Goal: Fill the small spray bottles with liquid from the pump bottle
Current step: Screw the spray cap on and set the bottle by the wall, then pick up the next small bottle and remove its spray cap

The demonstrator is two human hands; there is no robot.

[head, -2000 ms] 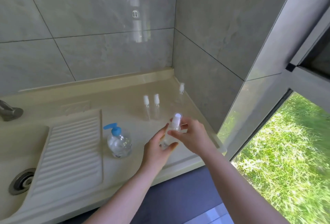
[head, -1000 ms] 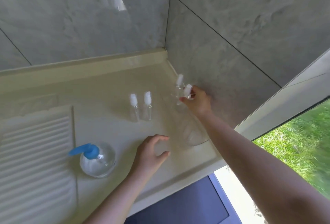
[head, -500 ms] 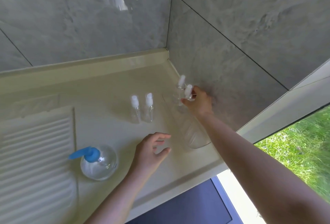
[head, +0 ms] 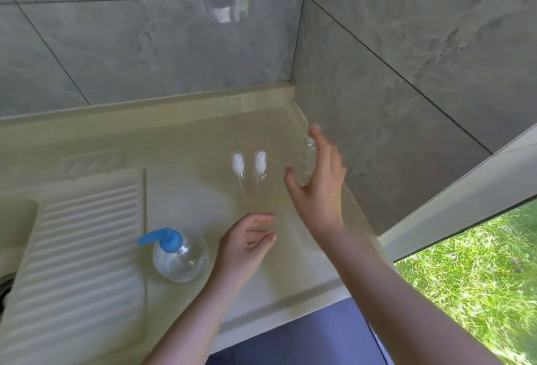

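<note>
Right hand is spread open by the side wall, fingers straight, gripping nothing. Just behind its fingers stand small clear spray bottles, blurred and half hidden, so how many there are and whether the fingertips touch them cannot be told. Left hand hovers low over the beige stone counter, fingers loosely curled, holding nothing.

Left of the right hand's thumb, two more small clear spray bottles with white caps stand side by side, upright, long axes vertical, caps up. Just left of the left hand sits the round clear pump bottle with the blue pump head, upright too, its spout pointing left, away from both hands and toward the ribbed washboard.

The step looks like choosing the next bottle to fill. To do it well: pinch one of the capped pair low on its body, keep it vertical so its neighbour isn't knocked, and bring it near the pump bottle. Turn the spout round toward the open neck before pressing, and steady the round base with the other hand.
</note>
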